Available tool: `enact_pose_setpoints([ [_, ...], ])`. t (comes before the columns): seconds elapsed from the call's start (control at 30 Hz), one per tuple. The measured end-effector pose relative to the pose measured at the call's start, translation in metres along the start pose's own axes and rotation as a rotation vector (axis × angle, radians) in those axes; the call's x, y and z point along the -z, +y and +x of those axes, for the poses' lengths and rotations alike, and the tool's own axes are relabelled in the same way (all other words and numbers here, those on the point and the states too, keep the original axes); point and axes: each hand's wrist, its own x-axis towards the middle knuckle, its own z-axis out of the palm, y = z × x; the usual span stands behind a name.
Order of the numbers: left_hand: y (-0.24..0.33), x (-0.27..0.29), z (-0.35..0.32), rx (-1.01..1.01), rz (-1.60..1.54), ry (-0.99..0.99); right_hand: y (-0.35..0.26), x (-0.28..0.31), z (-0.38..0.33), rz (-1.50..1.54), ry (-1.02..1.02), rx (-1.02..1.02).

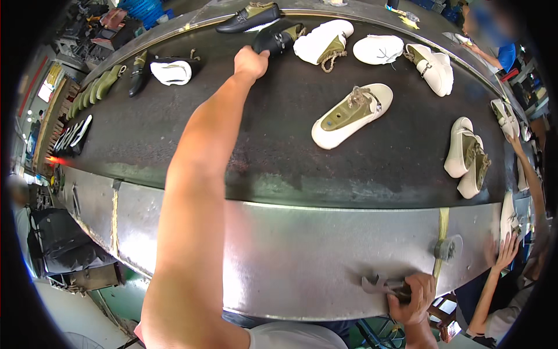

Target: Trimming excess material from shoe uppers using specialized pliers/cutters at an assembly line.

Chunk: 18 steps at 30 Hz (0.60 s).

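The black shoe (278, 38) sits at the far side of the dark belt (273, 151), lying on a slant, its long axis running from lower left up to upper right, olive last end poking out toward the upper right and the rounded black end down by the hand. The left hand (251, 61) is stretched way out and closed on that lower-left end, fingers curled over it. Just beyond it there's a black loafer (249, 19) on the belt's far edge, and right beside it to the right a white shoe (323, 41). Nearer to me a white shoe with an olive last (351, 114) lies diagonally mid-belt. The right hand (414, 298) is down at the metal front panel (279, 262), wrapped around pliers (383, 286).
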Motion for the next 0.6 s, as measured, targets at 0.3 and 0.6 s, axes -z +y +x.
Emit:
enact_pose_setpoints([
  [0.3, -0.051, 0.213, -0.244, 0.201, -1.172, -0.19, -0.008, -0.009, -0.002, 0.016, 0.154, 0.049],
  [0.6, -0.099, 0.274, -0.578, 0.031, -1.217, -0.214, -0.007, -0.022, -0.016, -0.042, 0.203, 0.088],
])
